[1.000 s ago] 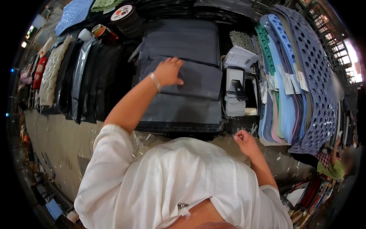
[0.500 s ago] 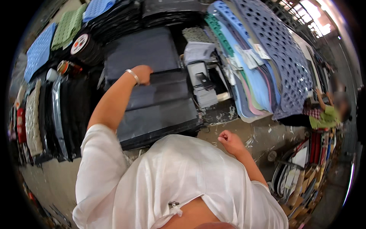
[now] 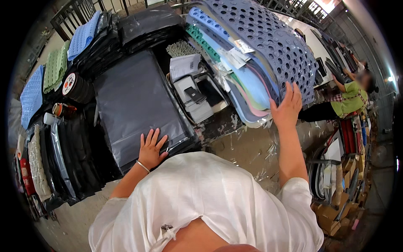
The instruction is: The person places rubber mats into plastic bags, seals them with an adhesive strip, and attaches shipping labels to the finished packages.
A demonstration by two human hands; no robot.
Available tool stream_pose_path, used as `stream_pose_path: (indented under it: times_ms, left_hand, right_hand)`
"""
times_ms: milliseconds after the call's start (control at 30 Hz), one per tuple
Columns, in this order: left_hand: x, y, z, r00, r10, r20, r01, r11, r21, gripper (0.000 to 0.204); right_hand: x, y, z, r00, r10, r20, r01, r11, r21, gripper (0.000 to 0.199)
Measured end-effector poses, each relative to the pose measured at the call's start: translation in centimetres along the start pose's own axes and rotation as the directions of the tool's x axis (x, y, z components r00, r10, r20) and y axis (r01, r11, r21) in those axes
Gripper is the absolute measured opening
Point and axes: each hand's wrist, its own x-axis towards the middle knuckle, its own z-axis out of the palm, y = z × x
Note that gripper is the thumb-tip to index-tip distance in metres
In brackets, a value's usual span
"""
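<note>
My left hand (image 3: pixel 152 148) lies with spread fingers on the near end of a flat dark plastic bag (image 3: pixel 130 103), the top one of a stack. My right hand (image 3: pixel 287 106) reaches to the near edge of a blue-grey mat with round holes (image 3: pixel 268 38), its fingers apart and at the mat's edge. That mat tops a pile of coloured mats (image 3: pixel 256 86) in blue, green and pink, with white labels (image 3: pixel 235 58) on some. Between bags and mats stands a box (image 3: pixel 193 98) holding white cards and a black clip.
At the left stand a dark spool (image 3: pixel 77 87), a tape roll (image 3: pixel 64 110) and a row of upright black bags (image 3: pixel 75 155). Folded blue mats (image 3: pixel 32 96) and a green mat (image 3: pixel 55 67) lie behind. A person in a green top (image 3: pixel 350 98) works at the right, near stacked cardboard (image 3: pixel 336 210).
My left hand has come back from the bag's middle to its near end and opened. The fold in the bag now lies flat. My right hand has risen forward to the mats.
</note>
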Motion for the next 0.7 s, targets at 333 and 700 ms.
stream_pose_path:
  times_ms: [333, 700]
  left_hand:
    - [20.5, 6.5, -10.3, 0.993, -0.116, 0.002, 0.084, 0.705, -0.704, 0.039]
    - [43.8, 16.7, -14.0, 0.838, -0.535, 0.109, 0.107, -0.034, -0.994, 0.044]
  right_hand:
    - [11.7, 9.7, -0.6, 0.852, -0.119, 0.509, 0.081, 0.992, 0.097, 0.027]
    - [17.3, 19.6, 16.6, 0.973, -0.020, -0.231, 0.075, 0.969, 0.233, 0.023]
